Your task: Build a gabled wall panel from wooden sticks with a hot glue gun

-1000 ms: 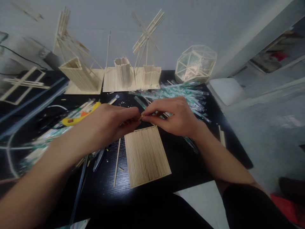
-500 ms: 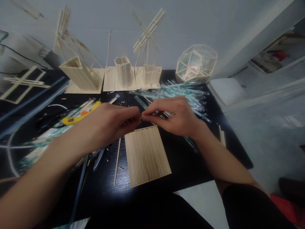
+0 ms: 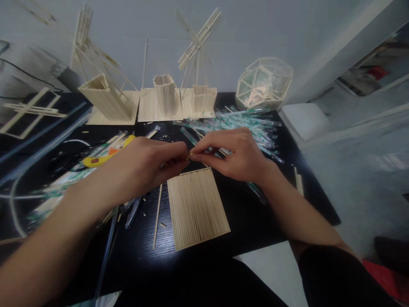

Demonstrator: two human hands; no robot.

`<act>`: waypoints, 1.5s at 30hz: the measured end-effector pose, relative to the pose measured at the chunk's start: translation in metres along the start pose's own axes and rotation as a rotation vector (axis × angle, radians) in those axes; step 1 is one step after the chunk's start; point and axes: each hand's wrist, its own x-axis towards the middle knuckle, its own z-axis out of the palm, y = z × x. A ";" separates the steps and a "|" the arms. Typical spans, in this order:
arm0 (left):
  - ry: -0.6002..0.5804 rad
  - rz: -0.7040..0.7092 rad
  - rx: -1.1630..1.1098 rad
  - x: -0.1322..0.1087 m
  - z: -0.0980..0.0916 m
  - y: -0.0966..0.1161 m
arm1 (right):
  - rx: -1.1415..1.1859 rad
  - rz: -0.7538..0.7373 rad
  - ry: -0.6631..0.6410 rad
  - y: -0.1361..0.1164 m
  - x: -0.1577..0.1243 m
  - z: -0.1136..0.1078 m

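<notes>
Head view: nearest, on the dark desk (image 3: 252, 226), lies a flat slat panel (image 3: 198, 209) of pale wooden sticks set side by side, a dark gap showing near its middle. It looks light and fairly stiff along the sticks but weaker across the seams, so it would best be lifted by two opposite edges, not pressed at the gap. Left of it, apart, rests a loose stick (image 3: 157, 217), thin enough to snap if bent; its middle is the place to pinch it.

Just beyond the panel's far edge, the hands meet above the desk. The right hand (image 3: 231, 151) pinches a small wooden piece (image 3: 189, 156) between thumb and forefinger. The left hand (image 3: 159, 160) is curled inward, its fingertips seemingly clasping the piece's other end, though the back of the hand hides most of that grip. So tiny a piece should weigh almost nothing and be easy to drop; fingertip pressure at its ends suits it, and hard squeezing could split it.

To the left, a yellow tool (image 3: 105, 158) lies partly behind the forearm; clear wrappers (image 3: 268, 134) spread beyond the right hand. Farthest back stand a stick tower (image 3: 164, 98) and crossed sails (image 3: 200, 40), which look fragile.
</notes>
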 end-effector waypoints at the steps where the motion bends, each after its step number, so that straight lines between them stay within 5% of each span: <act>1: 0.001 -0.002 0.001 0.000 0.000 0.000 | 0.004 0.002 -0.004 0.000 0.000 0.000; 45: -0.011 -0.015 -0.012 -0.001 -0.002 0.002 | -0.006 -0.022 -0.001 0.000 0.000 0.000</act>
